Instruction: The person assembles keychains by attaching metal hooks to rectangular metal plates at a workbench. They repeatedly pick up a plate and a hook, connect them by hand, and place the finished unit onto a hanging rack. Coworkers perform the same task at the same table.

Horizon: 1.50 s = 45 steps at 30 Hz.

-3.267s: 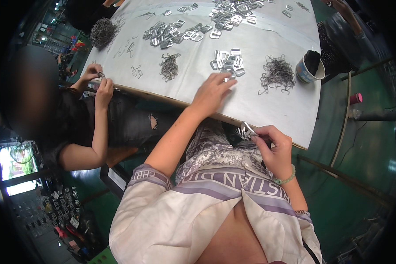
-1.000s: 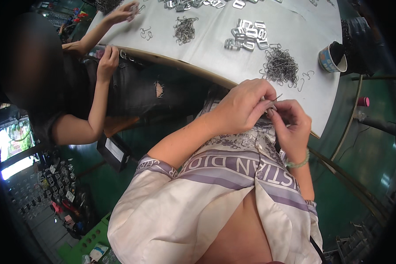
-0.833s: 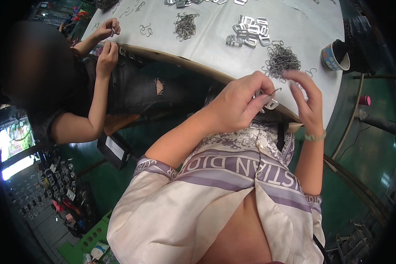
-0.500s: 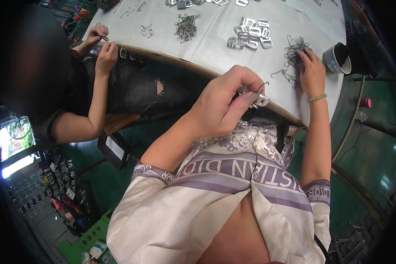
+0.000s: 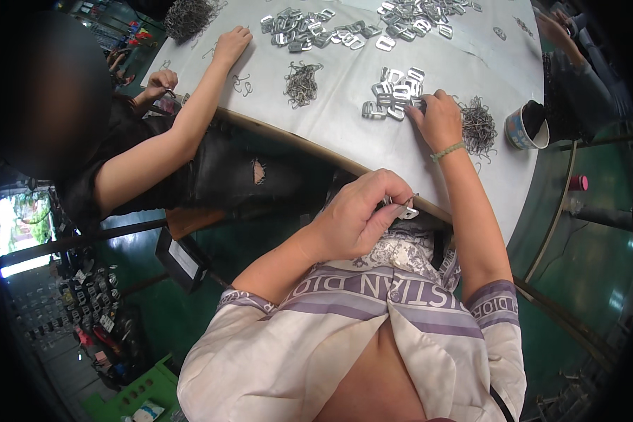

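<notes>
My left hand is closed in front of my body, just off the table's near edge. Between its thumb and fingers sits a silver metal buckle, with a thin wire hook poking up beside it. The fingers hide most of both. Out over the table, my right hand has its thumb and fingertips closed on a buckle at the right edge of a small pile of silver buckles. Right of that hand lies a tangled heap of wire hooks.
A paper cup with something black inside stands at the table's right edge. Farther back spread more buckles, and another hook heap lies left of centre. At left, a co-worker's hand rests on the white table.
My right hand has moved left from the hook heap to the buckle pile. My left hand still holds its buckle and hook. The co-worker has stretched an arm over the table.
</notes>
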Each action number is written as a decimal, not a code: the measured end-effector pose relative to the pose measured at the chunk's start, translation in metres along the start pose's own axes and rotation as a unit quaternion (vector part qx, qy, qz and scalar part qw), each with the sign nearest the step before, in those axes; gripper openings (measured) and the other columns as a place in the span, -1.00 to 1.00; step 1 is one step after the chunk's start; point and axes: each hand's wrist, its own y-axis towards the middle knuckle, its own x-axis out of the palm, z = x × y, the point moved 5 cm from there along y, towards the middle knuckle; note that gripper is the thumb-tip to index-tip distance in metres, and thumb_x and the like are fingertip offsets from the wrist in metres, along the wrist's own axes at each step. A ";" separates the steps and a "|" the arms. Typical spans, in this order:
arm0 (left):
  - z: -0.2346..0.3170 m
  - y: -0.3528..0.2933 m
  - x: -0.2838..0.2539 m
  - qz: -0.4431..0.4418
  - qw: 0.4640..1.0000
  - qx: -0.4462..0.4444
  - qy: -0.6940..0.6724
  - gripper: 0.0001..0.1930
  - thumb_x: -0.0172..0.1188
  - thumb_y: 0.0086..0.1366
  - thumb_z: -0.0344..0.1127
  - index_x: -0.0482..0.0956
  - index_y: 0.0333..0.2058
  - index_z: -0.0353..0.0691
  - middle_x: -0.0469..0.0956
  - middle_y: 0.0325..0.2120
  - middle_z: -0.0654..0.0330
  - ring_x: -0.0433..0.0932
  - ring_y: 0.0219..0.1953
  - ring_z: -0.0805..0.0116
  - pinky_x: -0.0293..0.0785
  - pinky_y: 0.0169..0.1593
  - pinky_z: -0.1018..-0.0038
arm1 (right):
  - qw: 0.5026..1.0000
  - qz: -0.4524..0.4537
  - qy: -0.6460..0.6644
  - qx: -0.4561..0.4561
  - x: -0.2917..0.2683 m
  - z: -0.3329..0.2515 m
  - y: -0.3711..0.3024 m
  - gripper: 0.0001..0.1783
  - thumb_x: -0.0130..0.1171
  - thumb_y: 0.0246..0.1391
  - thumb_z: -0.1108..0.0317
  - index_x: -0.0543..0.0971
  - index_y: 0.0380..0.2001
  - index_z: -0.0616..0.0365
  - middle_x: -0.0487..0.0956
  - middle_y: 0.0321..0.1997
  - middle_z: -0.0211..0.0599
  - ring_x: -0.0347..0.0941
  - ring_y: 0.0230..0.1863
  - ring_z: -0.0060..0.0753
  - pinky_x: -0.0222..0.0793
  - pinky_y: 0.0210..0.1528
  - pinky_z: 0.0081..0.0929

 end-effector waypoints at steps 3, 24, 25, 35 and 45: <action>-0.002 0.000 0.004 0.000 1.000 -0.007 -0.004 -0.87 0.01 0.25 -0.62 0.34 -0.24 -0.31 0.50 -0.32 0.05 0.52 -0.27 0.33 0.44 -0.12 0.46 | 0.996 -0.034 0.066 0.047 0.005 0.015 0.004 -0.63 0.41 -0.16 0.15 0.60 -0.43 0.25 0.54 -0.34 -0.10 0.49 -0.28 -0.11 0.41 -0.20 -0.24; -0.025 -0.001 0.045 0.023 0.991 -0.029 0.125 -0.87 0.13 0.16 -0.54 0.42 -0.29 -0.32 0.50 -0.41 0.04 0.53 -0.35 0.06 0.44 -0.26 0.32 | 0.823 0.037 0.543 0.163 -0.113 -0.038 -0.159 -0.86 0.23 -0.01 0.63 0.61 -0.31 0.34 0.58 -0.34 -0.32 0.53 -0.30 -0.57 0.44 -0.26 -0.68; -0.027 -0.002 0.046 0.022 0.992 -0.032 0.120 -0.87 0.15 0.14 -0.53 0.43 -0.31 -0.31 0.50 -0.43 0.03 0.52 -0.35 0.03 0.42 -0.27 0.28 | 0.846 0.061 0.512 0.138 -0.117 -0.041 -0.160 -0.86 0.22 -0.01 0.64 0.61 -0.31 0.33 0.58 -0.33 -0.31 0.53 -0.29 -0.56 0.44 -0.26 -0.68; -0.091 0.069 0.037 0.002 0.956 0.037 0.291 -0.92 0.22 0.09 -0.46 0.63 -0.40 -0.30 0.59 -0.44 0.13 0.58 -0.36 0.18 0.52 -0.27 0.35 | 0.877 0.088 0.460 0.110 -0.119 -0.033 -0.176 -0.85 0.24 -0.12 0.68 0.61 -0.40 0.29 0.57 -0.38 -0.25 0.51 -0.37 -0.49 0.39 -0.34 -0.59; -0.129 0.119 0.090 -0.125 0.840 0.059 0.525 -0.92 0.19 -0.03 -0.43 0.63 -0.53 -0.26 0.57 -0.47 0.14 0.57 -0.35 0.20 0.52 -0.30 0.34 | 0.876 0.100 0.457 0.115 -0.127 -0.029 -0.177 -0.87 0.23 -0.08 0.69 0.60 -0.39 0.33 0.56 -0.36 -0.28 0.48 -0.43 -0.58 0.38 -0.39 -0.66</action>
